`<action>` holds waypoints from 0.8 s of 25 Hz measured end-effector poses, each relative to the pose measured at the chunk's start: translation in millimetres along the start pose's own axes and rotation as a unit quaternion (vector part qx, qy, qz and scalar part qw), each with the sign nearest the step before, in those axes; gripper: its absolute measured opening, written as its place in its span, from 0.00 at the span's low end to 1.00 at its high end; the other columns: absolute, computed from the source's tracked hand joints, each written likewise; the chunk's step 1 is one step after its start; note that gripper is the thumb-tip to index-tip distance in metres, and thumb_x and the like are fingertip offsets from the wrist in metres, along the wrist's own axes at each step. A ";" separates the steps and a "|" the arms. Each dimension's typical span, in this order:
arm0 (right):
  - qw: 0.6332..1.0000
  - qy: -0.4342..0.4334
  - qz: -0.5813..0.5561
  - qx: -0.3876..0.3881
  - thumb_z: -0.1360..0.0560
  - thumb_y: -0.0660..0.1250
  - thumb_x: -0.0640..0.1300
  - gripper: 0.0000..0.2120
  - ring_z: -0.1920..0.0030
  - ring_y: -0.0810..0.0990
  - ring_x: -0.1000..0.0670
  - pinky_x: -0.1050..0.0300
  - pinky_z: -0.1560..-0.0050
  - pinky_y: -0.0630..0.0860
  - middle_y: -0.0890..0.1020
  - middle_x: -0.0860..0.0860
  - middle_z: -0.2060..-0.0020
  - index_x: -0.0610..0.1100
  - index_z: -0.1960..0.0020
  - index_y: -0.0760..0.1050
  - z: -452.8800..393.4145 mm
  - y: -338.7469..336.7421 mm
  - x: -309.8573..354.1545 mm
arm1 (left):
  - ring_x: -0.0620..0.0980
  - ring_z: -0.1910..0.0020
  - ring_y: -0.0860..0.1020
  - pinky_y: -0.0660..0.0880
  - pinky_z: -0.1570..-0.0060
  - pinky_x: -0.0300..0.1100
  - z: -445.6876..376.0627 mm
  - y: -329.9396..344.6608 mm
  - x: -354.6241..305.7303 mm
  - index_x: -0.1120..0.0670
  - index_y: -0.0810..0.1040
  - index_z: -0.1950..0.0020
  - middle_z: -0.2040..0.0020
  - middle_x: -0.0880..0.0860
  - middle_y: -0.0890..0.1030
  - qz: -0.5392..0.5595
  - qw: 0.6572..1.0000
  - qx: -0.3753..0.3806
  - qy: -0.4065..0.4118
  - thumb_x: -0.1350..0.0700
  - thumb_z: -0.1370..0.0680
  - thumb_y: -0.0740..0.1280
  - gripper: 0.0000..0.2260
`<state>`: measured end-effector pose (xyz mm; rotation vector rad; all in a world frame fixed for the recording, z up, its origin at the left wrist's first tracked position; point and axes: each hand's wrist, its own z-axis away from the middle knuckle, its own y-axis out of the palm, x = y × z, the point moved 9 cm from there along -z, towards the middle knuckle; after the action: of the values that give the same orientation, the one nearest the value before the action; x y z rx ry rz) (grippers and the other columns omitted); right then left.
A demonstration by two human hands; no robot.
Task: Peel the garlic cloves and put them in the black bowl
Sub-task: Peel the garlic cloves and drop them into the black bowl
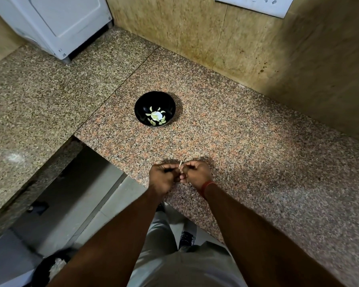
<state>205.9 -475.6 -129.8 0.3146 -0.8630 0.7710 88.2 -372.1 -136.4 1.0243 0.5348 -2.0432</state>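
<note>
The black bowl (155, 108) stands on the speckled granite counter (247, 146), and several pale peeled garlic cloves (157, 117) lie in its bottom. Nearer to me, over the counter's front edge, my left hand (163, 180) and my right hand (197, 172) are pressed together with curled fingers. Between them they pinch a small garlic clove (180, 164); only a thin pale sliver of it sticks up, the rest is hidden by the fingers. A red thread band circles my right wrist.
A white appliance (56, 23) stands at the counter's back left. Tan stone walls close the back and right. The counter steps down to a gap at the left, with floor below and a dark bin (48, 270) holding pale scraps.
</note>
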 end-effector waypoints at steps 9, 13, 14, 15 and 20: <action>0.996 0.047 -0.080 -0.003 0.22 0.67 0.30 0.04 0.66 0.83 0.46 0.48 0.61 0.84 0.84 0.39 0.59 0.31 0.47 0.77 2.9 4.0 -1.9 | 0.62 0.56 0.85 0.83 0.51 0.59 -2.1 -4.0 -1.6 0.63 0.84 0.48 0.54 0.63 0.86 0.050 0.999 -0.003 -0.018 0.69 0.22 0.70 0.06; 0.996 0.037 -0.050 -0.058 0.21 0.67 0.32 0.02 0.63 0.84 0.46 0.40 0.53 0.85 0.84 0.42 0.59 0.35 0.50 0.79 3.2 1.4 3.4 | 0.62 0.59 0.84 0.83 0.52 0.60 -1.4 -0.3 -1.4 0.66 0.83 0.47 0.53 0.67 0.85 0.084 0.996 -0.013 -0.017 0.71 0.22 0.68 0.06; 0.995 0.032 -0.051 -0.075 0.21 0.68 0.33 0.03 0.60 0.85 0.44 0.39 0.53 0.85 0.85 0.42 0.58 0.37 0.52 0.80 4.2 1.2 4.3 | 0.61 0.60 0.84 0.83 0.53 0.60 -0.9 1.3 -2.9 0.67 0.83 0.47 0.53 0.68 0.84 0.094 0.995 -0.019 -0.017 0.71 0.22 0.68 0.06; 0.994 0.029 -0.059 -0.091 0.21 0.68 0.33 0.04 0.58 0.86 0.43 0.39 0.53 0.85 0.85 0.42 0.57 0.38 0.53 0.80 5.0 1.3 4.3 | 0.60 0.61 0.84 0.84 0.54 0.58 -0.2 2.6 -5.3 0.66 0.83 0.48 0.53 0.68 0.84 0.098 0.995 -0.026 -0.017 0.71 0.22 0.68 0.05; 0.983 0.050 -0.140 -0.108 0.18 0.64 0.33 0.05 0.56 0.85 0.44 0.39 0.51 0.85 0.83 0.43 0.54 0.39 0.49 0.77 6.7 -0.4 -5.6 | 0.58 0.62 0.83 0.83 0.55 0.56 -1.6 -3.1 -0.7 0.65 0.83 0.46 0.54 0.65 0.85 0.137 0.988 -0.058 -0.035 0.70 0.22 0.69 0.06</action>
<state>200.1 -482.2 -129.9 0.1974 -0.7792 0.4243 86.7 -368.9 -136.7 0.8997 0.4441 -1.7780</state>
